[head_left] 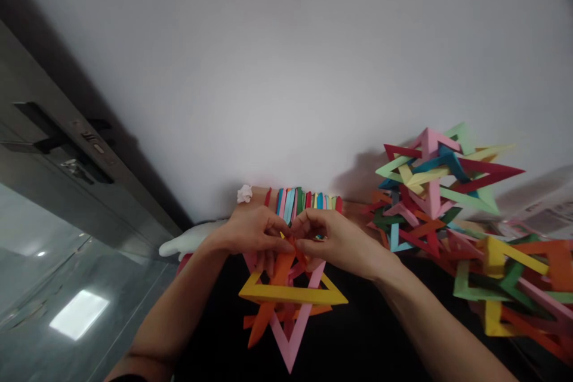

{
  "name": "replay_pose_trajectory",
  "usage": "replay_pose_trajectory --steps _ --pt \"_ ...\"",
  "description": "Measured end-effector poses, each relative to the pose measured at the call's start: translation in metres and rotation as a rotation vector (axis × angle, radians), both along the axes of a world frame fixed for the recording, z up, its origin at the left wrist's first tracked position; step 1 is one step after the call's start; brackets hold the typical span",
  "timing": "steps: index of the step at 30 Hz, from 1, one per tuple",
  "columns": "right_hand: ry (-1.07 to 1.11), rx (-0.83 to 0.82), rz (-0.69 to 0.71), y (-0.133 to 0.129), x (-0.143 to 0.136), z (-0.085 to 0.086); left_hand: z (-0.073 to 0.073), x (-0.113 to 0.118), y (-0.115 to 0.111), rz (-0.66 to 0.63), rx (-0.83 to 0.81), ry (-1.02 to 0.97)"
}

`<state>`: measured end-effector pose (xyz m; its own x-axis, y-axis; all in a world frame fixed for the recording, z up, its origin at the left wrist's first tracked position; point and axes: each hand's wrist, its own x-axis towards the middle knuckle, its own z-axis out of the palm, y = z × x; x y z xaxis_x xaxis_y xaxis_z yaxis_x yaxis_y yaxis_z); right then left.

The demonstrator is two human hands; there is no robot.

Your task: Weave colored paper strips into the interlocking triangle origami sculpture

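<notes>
Before pale wall (286,71), pinching far end of orange strip (282,270) with left hand (253,231) and right hand (338,243), near centre, amid interlocked yellow triangle (293,295) and pink triangle (290,353), probably risking creases or a tear through tugging or folding too hard

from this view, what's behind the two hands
A row of coloured strips and a crumpled white wad; the left hand and right hand hide parts of the row.
</notes>
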<state>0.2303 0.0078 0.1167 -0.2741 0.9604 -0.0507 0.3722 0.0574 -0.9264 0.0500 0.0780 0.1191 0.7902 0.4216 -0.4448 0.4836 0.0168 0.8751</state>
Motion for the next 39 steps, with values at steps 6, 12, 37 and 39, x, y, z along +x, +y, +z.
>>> replay_pose_trajectory --steps 6,12,37,39 --pt "0.245 -0.29 0.085 0.003 0.005 -0.002 0.001 -0.001 -0.005 -0.022 0.07 0.008" --pt "0.266 -0.389 0.11 0.006 0.009 -0.001 0.001 0.002 -0.008 -0.048 0.011 -0.025" --pt "0.321 -0.236 0.025 -0.002 0.01 -0.013 -0.004 -0.002 0.0 -0.015 -0.032 -0.016" --pt "0.296 -0.215 0.03 -0.002 0.012 -0.016 -0.004 -0.002 0.0 -0.008 -0.038 -0.023"
